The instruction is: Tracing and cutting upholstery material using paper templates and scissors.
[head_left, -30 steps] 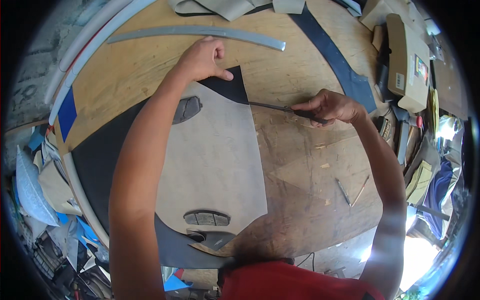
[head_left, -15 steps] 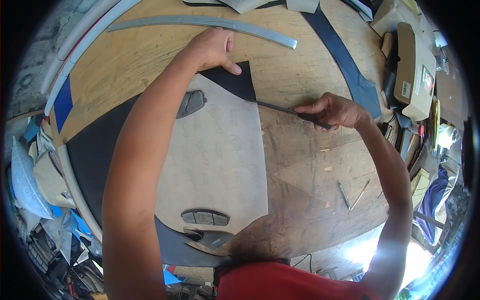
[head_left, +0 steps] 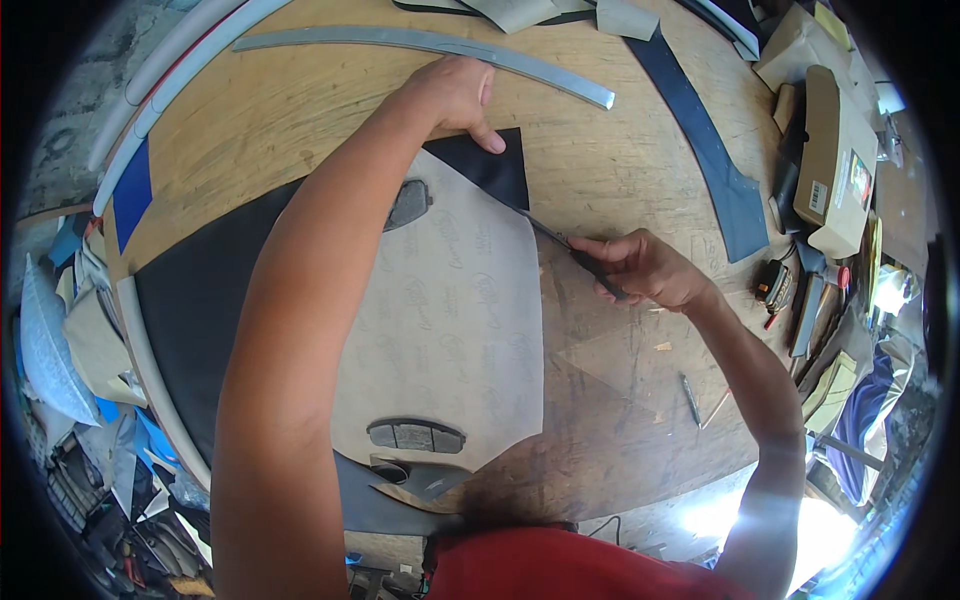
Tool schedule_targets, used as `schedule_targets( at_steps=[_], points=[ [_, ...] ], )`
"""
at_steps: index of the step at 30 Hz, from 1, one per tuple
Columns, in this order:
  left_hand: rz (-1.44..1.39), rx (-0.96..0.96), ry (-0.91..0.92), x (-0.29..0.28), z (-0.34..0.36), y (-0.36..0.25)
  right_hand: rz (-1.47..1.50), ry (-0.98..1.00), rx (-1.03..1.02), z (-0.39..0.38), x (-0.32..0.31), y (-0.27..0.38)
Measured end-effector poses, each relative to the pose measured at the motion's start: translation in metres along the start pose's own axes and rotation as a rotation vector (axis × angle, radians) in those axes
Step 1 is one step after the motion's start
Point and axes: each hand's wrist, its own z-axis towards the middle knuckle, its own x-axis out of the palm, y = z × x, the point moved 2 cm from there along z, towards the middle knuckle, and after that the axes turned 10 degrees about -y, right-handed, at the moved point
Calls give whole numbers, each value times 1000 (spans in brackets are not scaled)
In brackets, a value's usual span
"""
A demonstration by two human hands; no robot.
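Note:
My left hand presses flat on the far corner of a black sheet spread on the wooden worktable. A beige paper pattern with two cut-out windows lies on top of the sheet. My right hand grips a thin knife, its blade tip touching the pattern's right edge near the black corner. My left forearm crosses over the sheet and hides part of it.
A long curved grey strip lies beyond my left hand. A dark blue offcut runs down the right. Cardboard boxes and small tools crowd the right edge. A pen lies near the front. Scraps pile at the left.
My right hand with the knife has drawn toward me along the pattern's right edge. My left hand stays pressed on the far corner; the view shifted slightly.

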Motion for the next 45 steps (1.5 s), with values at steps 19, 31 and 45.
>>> schedule_targets(
  at_steps=[19,31,45],
  points=[
    [-1,105,-25,2,2,4,6,-82,-78,39,43,10],
    [11,147,-68,2,0,10,-28,-116,-77,59,56,24],
    [216,67,-136,4,-3,-5,0,-142,-73,63,70,39]
  ],
)
